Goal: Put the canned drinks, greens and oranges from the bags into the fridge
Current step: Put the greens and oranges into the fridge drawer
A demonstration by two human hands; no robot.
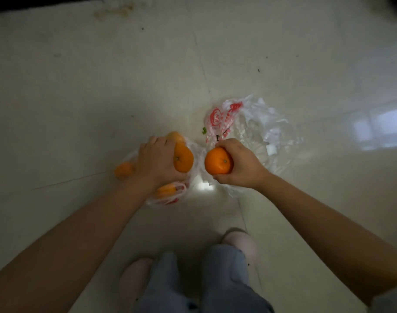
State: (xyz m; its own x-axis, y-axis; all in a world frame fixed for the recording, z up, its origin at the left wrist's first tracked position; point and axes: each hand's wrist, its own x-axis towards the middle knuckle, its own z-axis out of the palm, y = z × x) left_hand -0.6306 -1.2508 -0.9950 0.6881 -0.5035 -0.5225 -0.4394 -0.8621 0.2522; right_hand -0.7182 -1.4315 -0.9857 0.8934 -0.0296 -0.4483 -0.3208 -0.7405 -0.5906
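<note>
My right hand (240, 164) is closed round an orange (218, 160), fingers curled over its far side and thumb under the near side, stem dimple facing the camera. My left hand (158, 162) is wrapped over a second orange (183, 157), palm down, with the fruit showing past the thumb side of the hand. The two oranges are near each other with a narrow gap between them.

Under the left hand lies a clear plastic bag with red print (170, 198), sitting on the floor. More oranges are in it: one (123, 169) peeks out left of my wrist, another (164, 190) below the hand, and a paler one (175, 136) just beyond my knuckles. These are blurred, so I may be miscounting them.

Beyond the right hand lies a second clear bag with red lettering (249, 123), crumpled and mostly flat. A small green scrap (204, 130) sits on the floor beside it.

The floor is pale glossy tile (80, 98) with a few dark specks. At the bottom edge I see grey trouser legs (224, 279) and pale pink slippers (242, 242).
</note>
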